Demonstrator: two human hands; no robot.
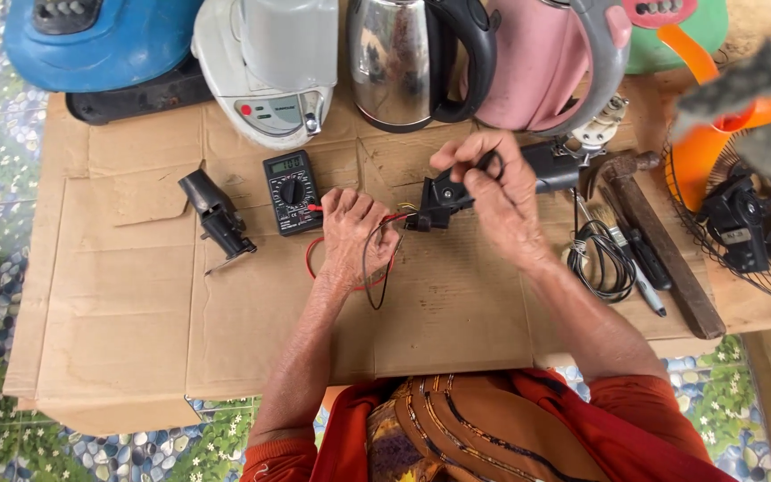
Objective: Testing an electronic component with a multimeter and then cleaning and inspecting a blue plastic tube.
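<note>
My left hand (354, 230) rests knuckles-up on the cardboard (136, 295), fingers closed around the red and black test leads (377, 268) that run to a black multimeter (292, 190). My right hand (497, 192) is raised just right of it, pinching a small black part (443, 198) with wires at its left end. The two hands sit close together, with the black part between them.
A black handle-shaped part (218, 217) lies left of the meter. Along the back stand a blue appliance (91, 40), a white kettle base (269, 67), a steel kettle (403, 58) and a pink kettle (537, 62). At right lie a hammer (662, 241), coiled cable (601, 259) and a fan grille (751, 223).
</note>
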